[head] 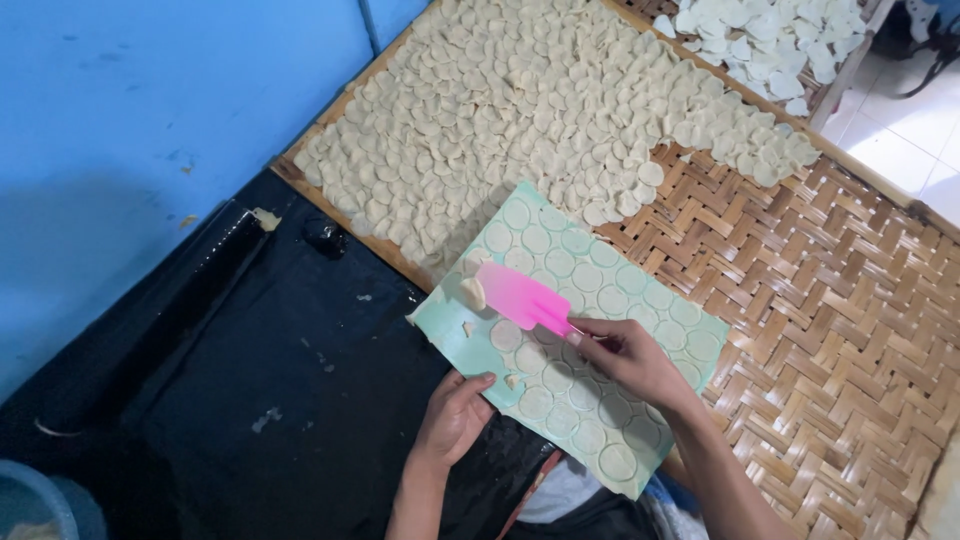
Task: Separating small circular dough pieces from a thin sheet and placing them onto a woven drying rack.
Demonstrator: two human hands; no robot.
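The left hand [452,415] pinches the near edge of a pale green flat board [690,322] covered with thin round dough discs [560,262], fingers closed on it, tilting it over the woven bamboo tray [850,300]. The right hand [628,355] grips a pink plastic scraper [520,296], its blade lifting one disc beyond the fingertips. The discs look soft, light and easily torn, best taken from beneath; the board seems thin, best held by its edges. Farther out lies a heap of cut discs [520,110]. No labels or packages show.

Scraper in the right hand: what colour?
Pink scraper, held by the right hand; head view.
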